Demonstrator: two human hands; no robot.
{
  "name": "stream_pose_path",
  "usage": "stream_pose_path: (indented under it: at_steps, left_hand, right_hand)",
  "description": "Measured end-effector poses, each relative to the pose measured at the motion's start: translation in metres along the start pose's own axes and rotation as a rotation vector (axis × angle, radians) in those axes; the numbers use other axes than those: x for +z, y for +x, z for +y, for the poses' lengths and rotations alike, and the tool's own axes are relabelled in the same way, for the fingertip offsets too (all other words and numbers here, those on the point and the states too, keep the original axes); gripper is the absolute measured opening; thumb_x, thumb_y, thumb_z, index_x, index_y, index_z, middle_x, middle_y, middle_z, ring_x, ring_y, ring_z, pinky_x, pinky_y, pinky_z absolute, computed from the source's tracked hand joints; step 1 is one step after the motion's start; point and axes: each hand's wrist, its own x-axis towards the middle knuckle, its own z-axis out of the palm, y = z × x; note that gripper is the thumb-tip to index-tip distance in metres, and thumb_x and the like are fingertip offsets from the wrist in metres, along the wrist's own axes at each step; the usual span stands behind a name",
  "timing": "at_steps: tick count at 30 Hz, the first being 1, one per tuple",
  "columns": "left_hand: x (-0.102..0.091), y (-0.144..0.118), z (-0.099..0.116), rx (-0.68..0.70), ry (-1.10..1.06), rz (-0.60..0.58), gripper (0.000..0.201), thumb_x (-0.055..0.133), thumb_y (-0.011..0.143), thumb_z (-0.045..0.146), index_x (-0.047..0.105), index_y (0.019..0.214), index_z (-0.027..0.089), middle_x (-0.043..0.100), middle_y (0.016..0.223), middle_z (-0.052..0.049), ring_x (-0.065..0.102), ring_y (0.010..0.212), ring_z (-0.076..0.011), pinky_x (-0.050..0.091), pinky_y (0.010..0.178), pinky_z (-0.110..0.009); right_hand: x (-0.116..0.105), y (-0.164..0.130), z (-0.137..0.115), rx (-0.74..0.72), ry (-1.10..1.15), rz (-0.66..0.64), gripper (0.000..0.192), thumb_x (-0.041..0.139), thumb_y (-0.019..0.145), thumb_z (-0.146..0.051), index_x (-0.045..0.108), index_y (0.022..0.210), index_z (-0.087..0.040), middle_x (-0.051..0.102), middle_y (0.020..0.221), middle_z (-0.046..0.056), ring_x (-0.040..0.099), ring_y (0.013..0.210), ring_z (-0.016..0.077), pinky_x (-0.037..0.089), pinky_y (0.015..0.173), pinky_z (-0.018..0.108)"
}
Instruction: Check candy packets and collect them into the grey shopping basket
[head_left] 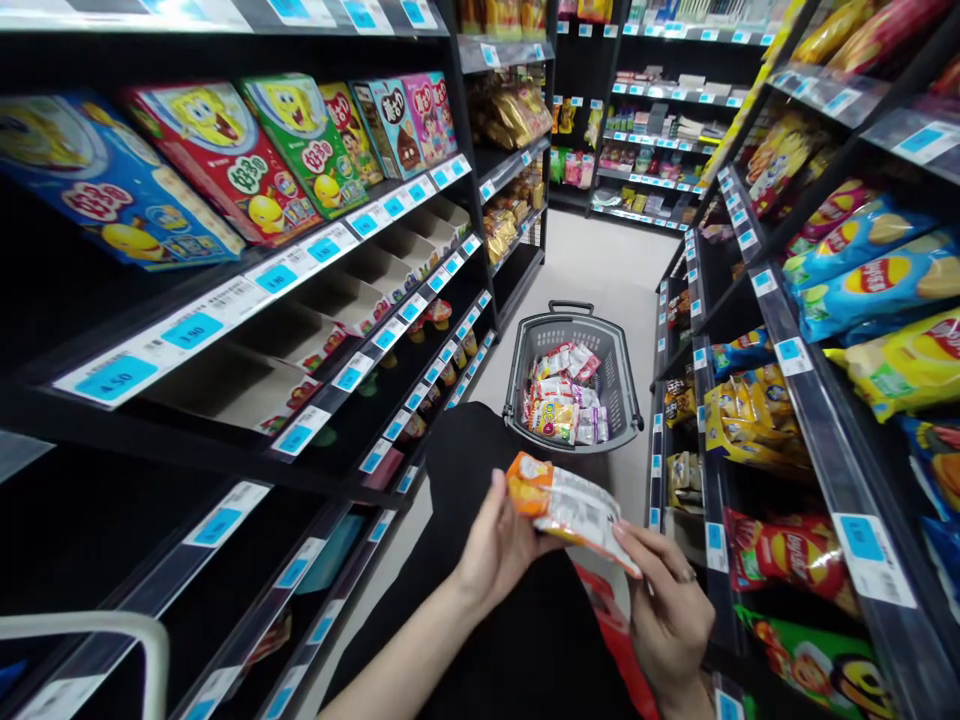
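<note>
An orange and silver snack packet [574,505] is held between my two hands above my lap, its printed back turned partly up. My left hand [499,540] grips its left end, with the thumb along the edge and the fingers beneath. At the lower right end, my right hand [667,595] pinches the packet between thumb and fingers; a ring shows on one finger. Just beyond my knees a grey shopping basket [622,390] stands on the floor. Several snack packets [559,405] in white, red, yellow and purple lie inside it.
Shelves [300,270] on the left carry cartoon snack boxes [214,160] and open cartons. On the right, shelves [840,480] hold bags of chips [885,275]. The aisle floor [600,260] runs between them to a back shelf [660,140]. A pale curved bar [150,640] is at lower left.
</note>
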Motion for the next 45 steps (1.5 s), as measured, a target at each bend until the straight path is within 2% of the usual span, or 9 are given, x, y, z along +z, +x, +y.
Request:
stream_pose_path:
  at_steps: [4,8,14,23,26,29,31,36,45]
  left_hand:
    - [-0.004,-0.005,0.019,-0.088,-0.071,-0.074,0.070,0.074,0.068,0.054,0.059,0.124,0.015,0.071,0.113,-0.014,0.059,0.116,-0.0339,0.044,0.098,-0.044]
    - [-0.004,-0.010,0.023,-0.032,0.044,-0.133,0.093,0.080,0.059,0.009,0.040,0.142,0.023,0.069,0.119,-0.011,0.061,0.114,-0.0307,0.044,0.099,-0.042]
    - [-0.004,-0.011,0.018,-0.025,0.101,-0.191,0.106,0.080,0.061,0.012,0.024,0.149,0.029,0.065,0.126,-0.011,0.062,0.113,-0.0300,0.045,0.098,-0.043]
    - [-0.003,-0.006,0.006,0.167,0.265,-0.085,0.121,0.081,0.066,0.016,-0.002,0.151,0.036,0.070,0.112,-0.007,0.071,0.087,-0.0232,0.053,0.080,-0.034]
    - [-0.002,-0.006,0.007,0.329,0.408,0.036,0.099,0.082,0.065,0.018,0.030,0.147,0.036,0.074,0.096,-0.004,0.070,0.077,-0.0215,0.054,0.071,-0.030]
    - [-0.001,-0.007,0.011,0.468,0.701,0.116,0.032,0.082,0.064,0.020,0.078,0.095,0.026,0.076,0.087,-0.006,0.069,0.078,-0.0228,0.052,0.069,-0.028]
    - [0.000,-0.009,0.014,0.543,0.844,0.115,0.006,0.081,0.065,0.022,0.080,0.071,0.024,0.075,0.073,-0.005,0.067,0.067,-0.0213,0.050,0.063,-0.028]
    - [0.007,-0.015,0.016,0.619,0.957,0.124,0.008,0.075,0.071,0.022,0.077,0.063,0.023,0.072,0.064,-0.003,0.062,0.058,-0.0165,0.046,0.058,-0.025]
    - [0.010,-0.012,0.019,0.245,0.546,0.197,0.011,0.079,0.060,0.018,0.068,0.063,0.015,0.067,0.058,0.002,0.055,0.052,-0.0094,0.041,0.053,-0.019]
  right_hand:
    - [-0.016,0.002,0.003,-0.126,-0.022,-0.113,0.050,0.049,0.087,-0.001,0.062,0.125,-0.031,0.066,0.118,0.006,0.067,0.103,0.0156,0.054,0.082,0.022]
    - [-0.020,0.004,0.007,0.142,0.247,-0.141,0.034,0.049,0.090,-0.009,0.070,0.107,-0.030,0.061,0.126,0.005,0.060,0.116,0.0183,0.054,0.087,0.026]
    - [-0.012,0.006,0.018,0.526,0.778,-0.153,0.039,0.068,0.083,-0.025,0.060,0.120,-0.034,0.063,0.122,0.008,0.068,0.102,0.0244,0.059,0.079,0.036]
    - [-0.024,0.008,0.015,0.440,0.283,-0.040,0.016,0.074,0.077,-0.024,0.077,0.092,-0.029,0.078,0.085,0.001,0.073,0.072,0.0169,0.058,0.064,0.021]
    - [-0.023,0.003,0.019,0.313,0.149,0.025,0.015,0.074,0.078,-0.021,0.076,0.090,-0.029,0.077,0.081,0.000,0.071,0.068,0.0148,0.056,0.063,0.019]
    - [-0.020,0.003,0.017,0.255,0.120,0.040,0.010,0.070,0.081,-0.020,0.073,0.088,-0.027,0.075,0.080,-0.001,0.070,0.069,0.0137,0.054,0.064,0.019]
    - [-0.019,0.006,0.013,0.241,0.114,0.035,0.006,0.066,0.084,-0.021,0.070,0.086,-0.026,0.073,0.080,-0.002,0.069,0.071,0.0128,0.054,0.067,0.018]
    - [-0.017,0.008,0.003,0.318,0.027,0.069,0.011,0.060,0.088,-0.029,0.064,0.080,-0.022,0.067,0.074,-0.001,0.064,0.069,0.0117,0.050,0.065,0.016]
    - [-0.020,0.010,0.000,0.638,0.358,0.067,0.014,0.075,0.076,-0.034,0.066,0.079,-0.023,0.064,0.069,-0.003,0.060,0.060,0.0091,0.048,0.056,0.013]
